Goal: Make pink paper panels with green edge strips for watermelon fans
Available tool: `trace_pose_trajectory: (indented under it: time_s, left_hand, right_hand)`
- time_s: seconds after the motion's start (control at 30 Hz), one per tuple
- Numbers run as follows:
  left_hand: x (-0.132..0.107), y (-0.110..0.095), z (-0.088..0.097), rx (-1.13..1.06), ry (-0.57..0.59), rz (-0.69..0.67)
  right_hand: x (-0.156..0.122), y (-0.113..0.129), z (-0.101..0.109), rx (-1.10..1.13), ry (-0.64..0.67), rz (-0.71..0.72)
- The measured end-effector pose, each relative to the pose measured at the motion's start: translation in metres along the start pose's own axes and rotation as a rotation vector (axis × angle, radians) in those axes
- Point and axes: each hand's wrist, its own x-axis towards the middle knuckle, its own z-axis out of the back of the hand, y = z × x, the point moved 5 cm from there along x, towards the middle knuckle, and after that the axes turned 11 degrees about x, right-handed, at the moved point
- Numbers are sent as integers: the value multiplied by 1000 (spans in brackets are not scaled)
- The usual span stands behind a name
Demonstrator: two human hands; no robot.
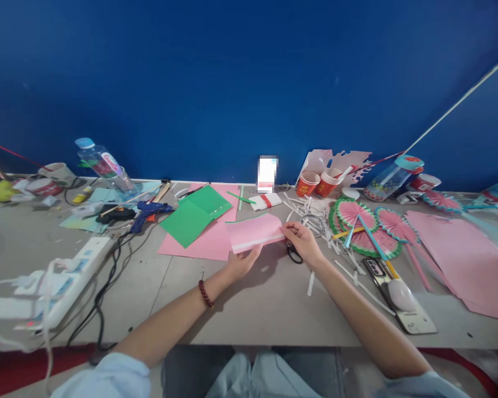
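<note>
Both my hands hold a folded pink paper sheet [255, 232] with a white strip along its lower edge, lifted slightly over the grey table [249, 304]. My left hand [241, 263] supports it from below near its left corner, fingers closed on the edge. My right hand [302, 243] pinches its right end. Black scissors [294, 254] lie on the table just under my right hand. A dark red bead bracelet sits on my left wrist.
Green paper [195, 214] lies on a pink sheet [209, 240] behind. Watermelon paper fans [367, 226] and red paper cups [319, 183] are right, with a phone [394, 293] and large pink sheets [465, 260]. A glue gun [149, 213], bottle [105, 165], power strip [62, 282] and cables lie left.
</note>
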Motion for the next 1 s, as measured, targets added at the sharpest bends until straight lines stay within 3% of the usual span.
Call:
trace_pose_trajectory:
  time_s: [0.17, 0.43, 0.57, 0.67, 0.83, 1.0]
  left_hand:
    - [6, -19, 4, 94, 38, -209]
    - [6, -17, 5, 131, 24, -258]
    - [6, -14, 1, 165, 56, -263]
    - [4, -14, -2, 210, 66, -308]
    - [-2, -13, -7, 357, 74, -451]
    - [-5, -8, -10, 518, 91, -536]
  right_hand:
    - [6, 6, 17, -30, -121, 170]
    - [2, 7, 26, -326, -207, 347]
    - [-11, 24, 16, -592, -244, 592]
    - [-26, 34, -6, -694, -144, 755]
    - [-53, 41, -46, -724, 169, 996]
    - [-66, 40, -60, -856, 278, 1104]
